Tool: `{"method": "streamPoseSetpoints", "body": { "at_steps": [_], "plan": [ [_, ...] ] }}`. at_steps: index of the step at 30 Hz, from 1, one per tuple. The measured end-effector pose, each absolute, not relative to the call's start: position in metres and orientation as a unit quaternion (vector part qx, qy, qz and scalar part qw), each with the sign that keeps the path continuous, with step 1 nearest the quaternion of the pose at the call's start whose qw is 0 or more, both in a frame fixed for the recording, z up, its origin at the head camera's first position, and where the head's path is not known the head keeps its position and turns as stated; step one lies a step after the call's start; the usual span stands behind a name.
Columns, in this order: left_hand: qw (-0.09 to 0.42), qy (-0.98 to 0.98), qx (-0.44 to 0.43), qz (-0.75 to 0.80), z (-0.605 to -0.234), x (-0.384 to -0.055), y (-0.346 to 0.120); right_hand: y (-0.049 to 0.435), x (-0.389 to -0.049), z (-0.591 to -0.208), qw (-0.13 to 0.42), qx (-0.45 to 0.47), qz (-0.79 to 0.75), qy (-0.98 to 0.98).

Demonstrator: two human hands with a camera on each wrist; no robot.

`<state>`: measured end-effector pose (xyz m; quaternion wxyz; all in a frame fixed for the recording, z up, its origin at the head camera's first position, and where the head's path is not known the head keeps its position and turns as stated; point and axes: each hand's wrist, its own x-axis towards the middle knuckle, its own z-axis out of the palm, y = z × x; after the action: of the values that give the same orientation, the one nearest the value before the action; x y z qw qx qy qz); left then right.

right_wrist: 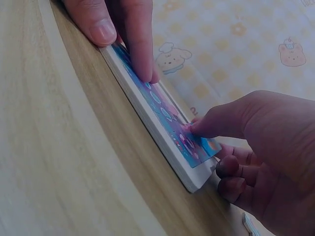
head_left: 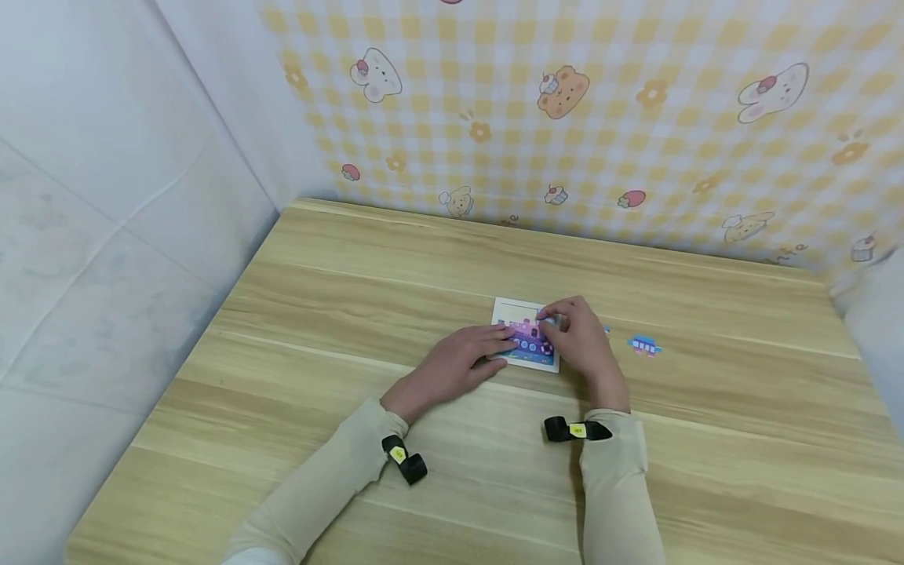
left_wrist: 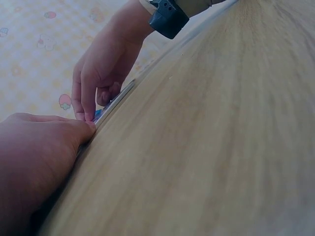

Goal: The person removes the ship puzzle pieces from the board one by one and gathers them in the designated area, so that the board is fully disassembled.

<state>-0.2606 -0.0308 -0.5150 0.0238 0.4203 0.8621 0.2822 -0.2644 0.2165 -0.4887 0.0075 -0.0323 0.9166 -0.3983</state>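
A small jigsaw puzzle with a purple and pink ship picture lies in a white-rimmed tray on the table. My left hand rests over its left side, fingers stretched across the picture and thumb at the near rim. At the right side, my right hand pinches a puzzle piece between thumb and index fingertips, down against the picture; the fingertips mostly hide the piece. Its other fingers curl beside the tray's corner. In the left wrist view, the right hand reaches down to the puzzle's far part.
One loose blue and purple puzzle piece lies on the wooden table to the right. Another piece shows partly behind the right hand. A yellow checked cloth hangs behind the table, and white sheeting hangs at the left.
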Motion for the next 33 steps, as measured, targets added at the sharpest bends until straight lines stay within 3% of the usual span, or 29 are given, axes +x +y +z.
{"method": "streamPoseSetpoints", "body": {
  "at_steps": [33],
  "plan": [
    [0.024,0.870,0.418,0.259,-0.510,-0.254,-0.033,0.228,-0.265,-0.493,-0.001,-0.021,-0.443,0.896]
  ]
}}
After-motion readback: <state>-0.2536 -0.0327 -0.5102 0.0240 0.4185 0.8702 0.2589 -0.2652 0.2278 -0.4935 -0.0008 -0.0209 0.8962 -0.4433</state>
